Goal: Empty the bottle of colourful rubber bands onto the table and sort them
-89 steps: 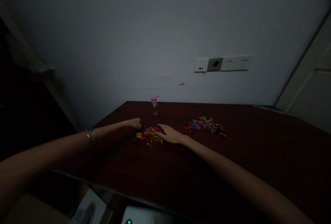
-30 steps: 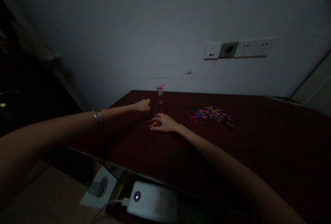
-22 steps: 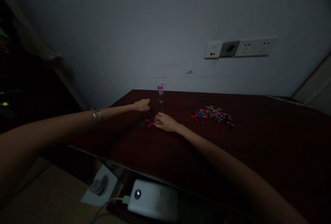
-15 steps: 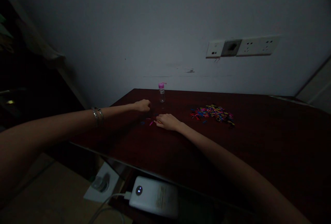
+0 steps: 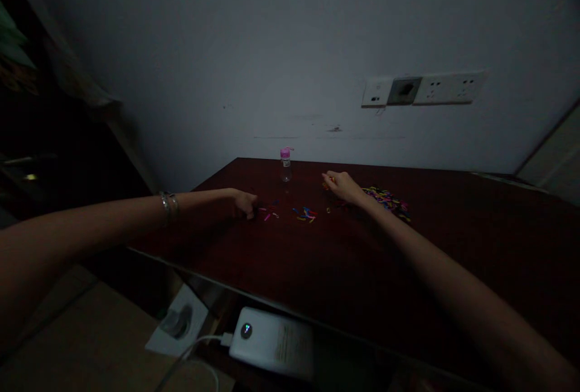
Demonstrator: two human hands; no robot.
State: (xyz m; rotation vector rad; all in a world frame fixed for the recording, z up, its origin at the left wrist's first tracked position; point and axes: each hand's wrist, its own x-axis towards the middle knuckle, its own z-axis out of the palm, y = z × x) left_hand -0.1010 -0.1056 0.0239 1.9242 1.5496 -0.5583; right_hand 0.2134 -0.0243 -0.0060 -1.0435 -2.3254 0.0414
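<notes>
At the left of the dark red table [image 5: 281, 253], my left hand [image 5: 245, 203] rests low with its fingers curled and pointing down; whatever they pinch is hidden. Right beside it lie a few small pink pieces [image 5: 267, 217]. My right hand [image 5: 345, 186] is raised a little over the table, fingers closed on yellow-orange hair ties [image 5: 325, 186] that show at the fingertips. A heap of mixed hair ties [image 5: 388, 200] lies behind its wrist, partly covered by the forearm. Between the hands is a small loose cluster of blue, red and yellow hair ties [image 5: 307, 215].
A clear bottle with a pink cap [image 5: 285, 165] stands near the table's back edge. Sockets [image 5: 421, 90] sit on the wall behind. Below the front edge, a white power bank [image 5: 272, 343] with a cable lies in an open drawer space.
My right hand has moved right and away from the left-hand pieces, uncovering the blue, red and yellow cluster. My left hand has come down nearer to the pink pieces.
</notes>
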